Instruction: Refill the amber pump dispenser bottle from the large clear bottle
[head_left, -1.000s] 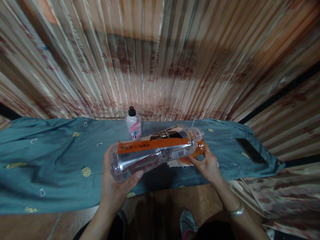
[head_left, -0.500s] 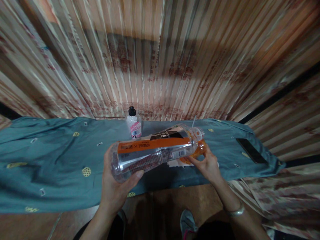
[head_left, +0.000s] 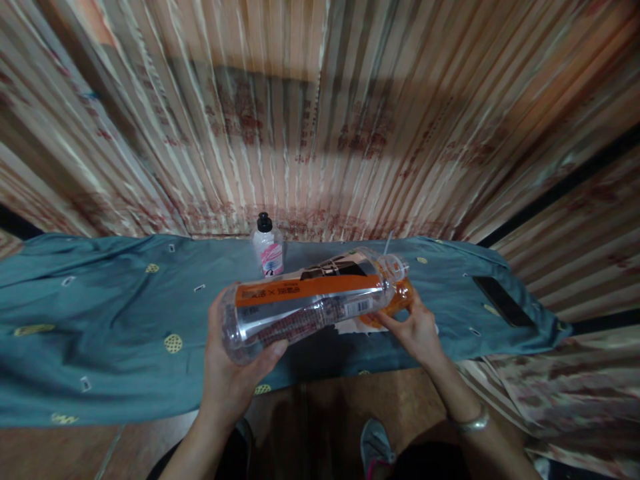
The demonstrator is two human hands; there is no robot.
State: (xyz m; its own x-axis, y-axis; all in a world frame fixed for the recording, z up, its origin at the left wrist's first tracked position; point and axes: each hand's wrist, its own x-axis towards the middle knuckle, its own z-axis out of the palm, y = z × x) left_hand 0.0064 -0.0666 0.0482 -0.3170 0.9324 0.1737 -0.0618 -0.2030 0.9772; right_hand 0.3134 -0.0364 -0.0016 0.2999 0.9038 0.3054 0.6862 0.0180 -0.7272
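Observation:
My left hand (head_left: 227,373) grips the base of a large clear plastic bottle (head_left: 305,303) with an orange label. The bottle is tipped almost flat, its open neck pointing right. Under the neck sits an orange-tinted container (head_left: 397,300), and my right hand (head_left: 417,330) holds it from the near side. Orange liquid shows at the neck end of the bottle. Both are held over a teal cloth (head_left: 110,327) that covers the table.
A small bottle with a black cap and pink label (head_left: 269,253) stands upright at the back of the cloth. A dark phone (head_left: 501,301) lies at the right end. Patterned curtains hang behind the table. A shoe (head_left: 375,448) shows below.

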